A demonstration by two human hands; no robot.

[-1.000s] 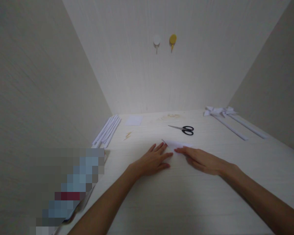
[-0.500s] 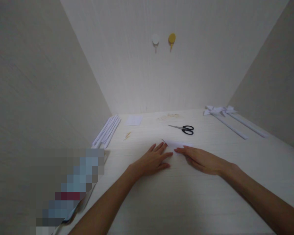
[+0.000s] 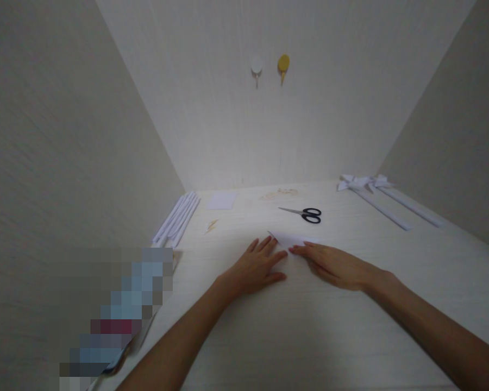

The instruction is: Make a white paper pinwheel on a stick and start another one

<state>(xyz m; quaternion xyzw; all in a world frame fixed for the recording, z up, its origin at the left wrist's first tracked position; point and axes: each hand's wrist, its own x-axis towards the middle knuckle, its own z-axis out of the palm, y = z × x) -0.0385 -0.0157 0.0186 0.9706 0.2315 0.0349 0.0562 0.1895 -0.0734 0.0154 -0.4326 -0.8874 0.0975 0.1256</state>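
The left hand (image 3: 257,270) lay palm down with its fingers spread, their tips at the left end of a small folded piece of white paper (image 3: 290,238). The right hand (image 3: 334,266) lay flatter, fingers straight and close together, tips resting at the paper's near edge; neither hand was curled around anything. The paper lay on the pale counter (image 3: 236,347) between and just beyond the hands, its left corner tipped up slightly.

It looked partly worked: a fold appeared to be in, but whether the crease was finished could not be told.

Beyond it, scissors (image 3: 308,214) lay with their blades pointing left. Farther back were a flat white square sheet (image 3: 221,200), seemingly unfolded, some thin tan pieces (image 3: 212,225) and a tan tangle (image 3: 287,191), perhaps rubber bands. At far right, two rolled paper sticks (image 3: 385,210) with folded paper heads (image 3: 351,183) looked already made up. At far left, a bundle of paper rolls (image 3: 176,219) lay plain, with no heads visible, apparently left to be worked.
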